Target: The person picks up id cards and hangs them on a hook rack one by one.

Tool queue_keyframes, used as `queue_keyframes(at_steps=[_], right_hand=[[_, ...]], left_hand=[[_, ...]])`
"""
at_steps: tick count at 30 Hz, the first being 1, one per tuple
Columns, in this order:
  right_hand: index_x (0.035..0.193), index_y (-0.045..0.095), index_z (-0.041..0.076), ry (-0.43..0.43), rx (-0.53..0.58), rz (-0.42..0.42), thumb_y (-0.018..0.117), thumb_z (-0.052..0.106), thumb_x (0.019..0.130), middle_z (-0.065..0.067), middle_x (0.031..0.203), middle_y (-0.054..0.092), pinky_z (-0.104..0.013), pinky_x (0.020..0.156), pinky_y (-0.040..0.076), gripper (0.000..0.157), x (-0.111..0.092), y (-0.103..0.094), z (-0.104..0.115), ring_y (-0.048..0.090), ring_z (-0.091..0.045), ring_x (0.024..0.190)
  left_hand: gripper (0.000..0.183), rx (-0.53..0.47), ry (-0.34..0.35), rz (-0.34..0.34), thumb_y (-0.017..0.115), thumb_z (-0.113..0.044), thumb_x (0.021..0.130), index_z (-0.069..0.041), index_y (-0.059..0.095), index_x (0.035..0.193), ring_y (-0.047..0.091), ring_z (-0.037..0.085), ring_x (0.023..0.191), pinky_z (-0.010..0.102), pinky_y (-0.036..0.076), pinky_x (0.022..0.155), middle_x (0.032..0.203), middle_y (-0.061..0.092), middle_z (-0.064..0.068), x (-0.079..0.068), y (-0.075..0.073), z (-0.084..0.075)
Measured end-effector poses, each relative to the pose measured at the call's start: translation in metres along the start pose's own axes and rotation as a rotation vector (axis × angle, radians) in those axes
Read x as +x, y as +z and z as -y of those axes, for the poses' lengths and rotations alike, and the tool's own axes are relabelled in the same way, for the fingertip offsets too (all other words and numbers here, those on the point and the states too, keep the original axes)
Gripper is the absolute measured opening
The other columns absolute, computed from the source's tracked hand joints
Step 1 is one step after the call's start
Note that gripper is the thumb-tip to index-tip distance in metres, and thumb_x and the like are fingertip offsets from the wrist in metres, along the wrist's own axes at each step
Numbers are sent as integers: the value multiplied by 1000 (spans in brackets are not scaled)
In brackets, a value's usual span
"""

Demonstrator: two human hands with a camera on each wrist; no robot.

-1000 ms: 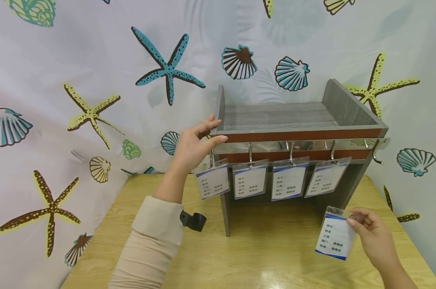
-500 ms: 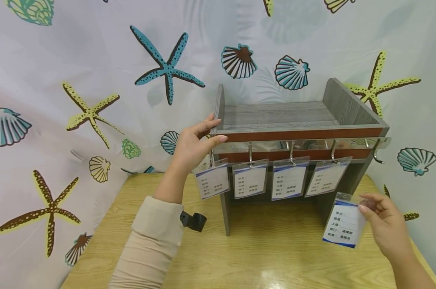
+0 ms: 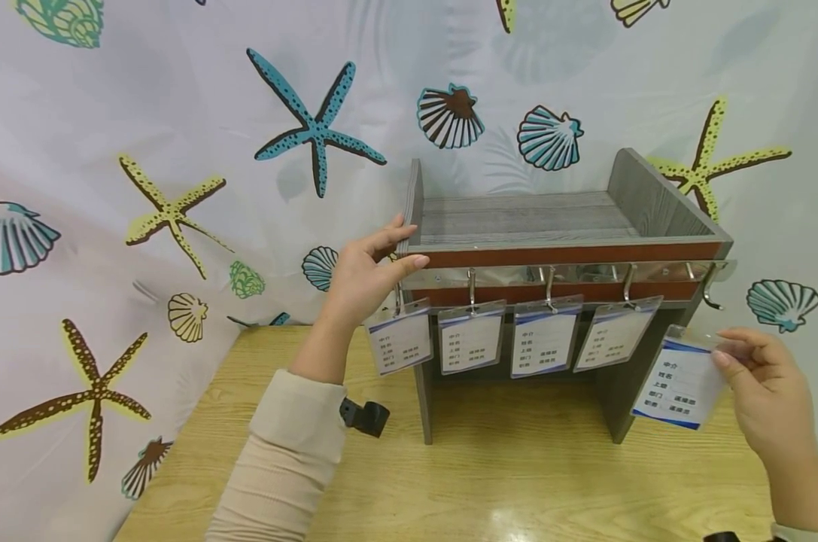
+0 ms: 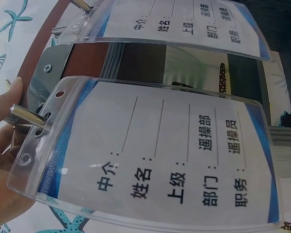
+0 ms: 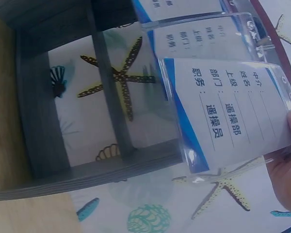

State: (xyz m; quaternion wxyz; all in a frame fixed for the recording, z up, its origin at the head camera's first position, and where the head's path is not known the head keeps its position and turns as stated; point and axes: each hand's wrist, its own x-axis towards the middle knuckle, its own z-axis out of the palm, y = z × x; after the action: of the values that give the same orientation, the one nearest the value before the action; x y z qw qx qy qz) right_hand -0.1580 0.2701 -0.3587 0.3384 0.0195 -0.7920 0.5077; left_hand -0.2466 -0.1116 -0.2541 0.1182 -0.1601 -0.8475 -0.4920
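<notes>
My right hand [image 3: 770, 391] pinches a clear-sleeved ID badge [image 3: 682, 388] by its upper right edge, with the thumb in front. The badge is slightly tilted, below and left of the bare rightmost hook [image 3: 710, 286]. In the right wrist view this badge [image 5: 228, 114] overlaps another hanging one [image 5: 203, 36]. At the left front corner of a grey wooden shelf [image 3: 530, 218], my left hand [image 3: 368, 271] grips the side panel, thumb across the front. In the left wrist view a badge [image 4: 155, 155] hangs on a metal hook [image 4: 28, 115] close to that hand.
A metal hook rail [image 3: 449, 277] runs along the shelf front, and several badges hang from it, including one in the middle [image 3: 545, 339]. The shelf stands on a wooden table [image 3: 503, 482]. Behind it is a cloth backdrop [image 3: 212, 98] printed with starfish and shells.
My right hand has moved the held badge up and to the right, from low over the table to just under the rightmost hook. My left hand keeps its place on the shelf.
</notes>
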Motion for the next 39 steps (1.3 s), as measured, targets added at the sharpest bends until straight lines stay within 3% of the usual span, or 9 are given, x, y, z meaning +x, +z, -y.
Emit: queue_keyframes(at_steps=[7,13,27,35,39], right_hand=[[108,50,-6,-23,-26,-59,46,-11,82,8,86,47,-7,64,36,27,16,-4,12,43,-5,76],[108,51,-5,-42,-63,-56,46,-11,83,8,85,46,-7,63,35,26,23,-5,15,42,-5,74],[113,57,11,197,-104,-84,50,0,85,9,84,46,-7,56,34,31,30,-7,12,40,-6,70],[111,59,13,216,-88,-68,52,2,84,8,78,47,-7,54,34,30,30,-9,11,40,-5,66],[115,57,12,219,-179,-17,52,8,86,3,79,42,-10,51,31,30,32,-10,11,36,-6,66]], left_hand=[[51,-2,11,-2,63,-36,76,-16,51,121,37,12,117,34,35,91,134,33,-8,-1,1,1],[50,-4,4,6,62,-36,76,-18,51,121,37,12,117,33,35,91,134,32,-8,-1,2,0],[51,-12,4,10,62,-35,77,-16,50,122,35,12,118,33,33,92,134,31,-10,-3,2,-1],[50,-17,10,6,62,-34,77,-17,50,122,35,11,118,32,34,92,135,31,-10,-3,3,-1],[49,-20,12,3,62,-34,77,-17,50,122,35,11,118,31,34,92,135,31,-9,-3,2,-1]])
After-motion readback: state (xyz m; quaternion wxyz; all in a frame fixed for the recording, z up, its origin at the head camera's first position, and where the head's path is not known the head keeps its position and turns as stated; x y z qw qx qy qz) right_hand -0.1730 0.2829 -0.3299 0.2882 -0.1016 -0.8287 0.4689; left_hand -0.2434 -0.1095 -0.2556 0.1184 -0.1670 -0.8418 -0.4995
